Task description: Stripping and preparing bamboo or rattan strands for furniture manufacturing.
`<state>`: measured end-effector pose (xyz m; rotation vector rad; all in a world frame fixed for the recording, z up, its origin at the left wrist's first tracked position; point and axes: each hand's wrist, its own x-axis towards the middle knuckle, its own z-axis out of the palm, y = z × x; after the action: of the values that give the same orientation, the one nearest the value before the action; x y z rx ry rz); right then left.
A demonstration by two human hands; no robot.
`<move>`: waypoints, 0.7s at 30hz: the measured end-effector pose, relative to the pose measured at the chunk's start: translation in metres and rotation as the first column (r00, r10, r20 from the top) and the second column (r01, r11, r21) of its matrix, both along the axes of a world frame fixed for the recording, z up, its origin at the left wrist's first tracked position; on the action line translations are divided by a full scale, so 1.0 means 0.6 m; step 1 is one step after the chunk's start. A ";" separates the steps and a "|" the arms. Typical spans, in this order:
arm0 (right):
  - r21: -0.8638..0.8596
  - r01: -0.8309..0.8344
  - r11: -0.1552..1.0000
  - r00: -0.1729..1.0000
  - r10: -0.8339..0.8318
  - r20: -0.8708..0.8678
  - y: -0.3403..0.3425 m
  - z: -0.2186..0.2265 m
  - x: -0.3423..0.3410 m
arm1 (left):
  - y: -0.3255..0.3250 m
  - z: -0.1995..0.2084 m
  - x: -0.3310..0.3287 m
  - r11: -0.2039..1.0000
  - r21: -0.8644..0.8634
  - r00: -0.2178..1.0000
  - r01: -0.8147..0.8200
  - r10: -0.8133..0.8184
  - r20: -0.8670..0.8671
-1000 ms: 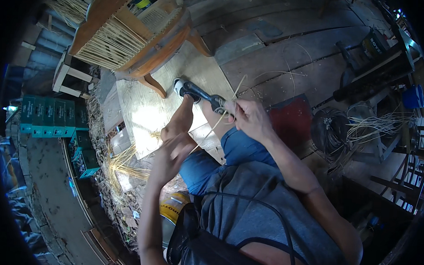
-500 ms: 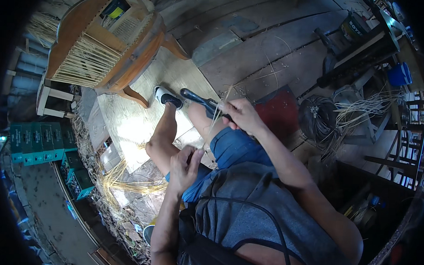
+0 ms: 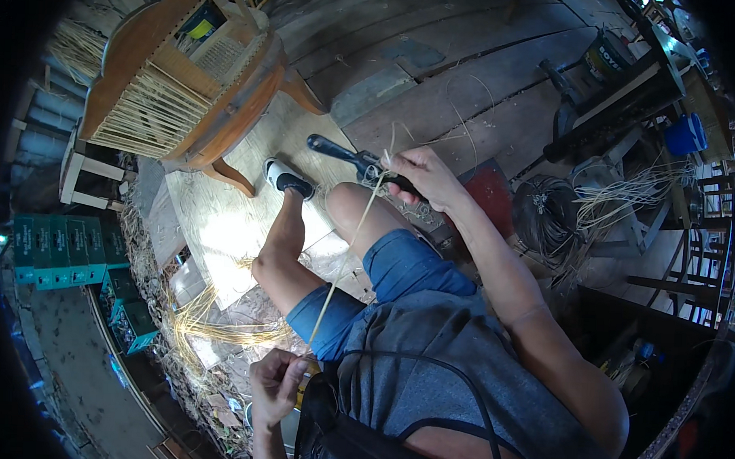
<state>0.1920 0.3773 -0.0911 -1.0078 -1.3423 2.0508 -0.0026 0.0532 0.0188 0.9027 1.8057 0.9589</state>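
My right hand (image 3: 422, 176) is closed around a black-handled tool (image 3: 347, 156) above my right knee, and the upper end of a thin pale cane strip (image 3: 348, 253) passes through that grip. The strip runs taut down across my thigh to my left hand (image 3: 275, 386), which pinches its lower end near my hip. I sit with bare knees, blue shorts and a dark shoe (image 3: 287, 178) on a plywood sheet (image 3: 222, 224).
A wooden chair with a half-woven cane back (image 3: 174, 85) lies tipped ahead on the left. Loose cane strands (image 3: 210, 325) litter the floor at the left. Green crates (image 3: 59, 251) stand far left. Coils of cane (image 3: 619, 202) and dark metal frames fill the right.
My left hand has drawn back from near the tool down toward my hip, pulling the cane strip out long and taut. My right hand stays on the tool.
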 end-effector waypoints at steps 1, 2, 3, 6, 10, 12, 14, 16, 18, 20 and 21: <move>0.024 -0.040 0.999 0.999 0.040 -0.022 -0.002 -0.001 -0.004 | -0.008 0.006 0.000 0.999 0.002 0.995 -0.047 0.046 0.091; 0.053 -0.054 0.997 0.999 0.054 0.001 -0.007 0.000 -0.002 | -0.022 -0.001 -0.011 0.998 -0.067 0.998 -0.012 0.017 0.067; 0.052 -0.059 0.997 0.998 0.059 -0.007 -0.010 0.000 -0.003 | -0.026 -0.005 -0.007 0.998 -0.067 0.998 -0.018 0.022 0.059; 0.075 -0.027 0.997 0.999 0.023 0.042 -0.013 -0.004 0.000 | -0.031 -0.015 0.014 0.999 -0.035 1.000 -0.015 0.015 0.018; -0.016 0.028 0.999 1.000 -0.027 0.013 0.026 -0.032 0.030 | -0.041 0.020 0.025 0.999 -0.028 0.997 -0.032 0.029 -0.077; 0.053 0.047 0.997 0.999 -0.046 -0.027 0.029 -0.032 0.040 | -0.054 0.026 0.018 0.997 -0.064 0.998 -0.045 0.042 -0.049; -0.005 0.070 0.998 0.997 -0.070 -0.021 0.034 -0.026 0.051 | -0.061 0.030 0.006 0.990 -0.140 1.000 -0.026 0.028 0.009; -0.052 0.095 0.994 0.995 -0.097 -0.028 0.061 -0.029 0.057 | -0.080 0.029 -0.012 0.990 -0.138 0.999 -0.034 0.037 0.019; -0.017 0.145 0.989 0.989 -0.145 -0.042 0.087 -0.049 0.069 | -0.106 0.021 -0.036 0.983 -0.181 0.997 -0.028 0.041 0.070; 0.009 0.144 0.990 0.990 -0.144 0.010 0.069 -0.037 0.056 | -0.108 0.000 -0.064 0.961 -0.275 1.000 0.023 -0.019 0.018; 0.042 0.138 0.990 0.988 -0.141 0.067 0.059 -0.026 0.049 | -0.106 -0.016 -0.077 0.929 -0.365 0.997 0.066 -0.080 -0.021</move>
<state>0.2212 0.4129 -0.1066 -1.1337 -1.3013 1.8968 -0.0490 -0.0103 0.0093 0.7486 1.8850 0.5356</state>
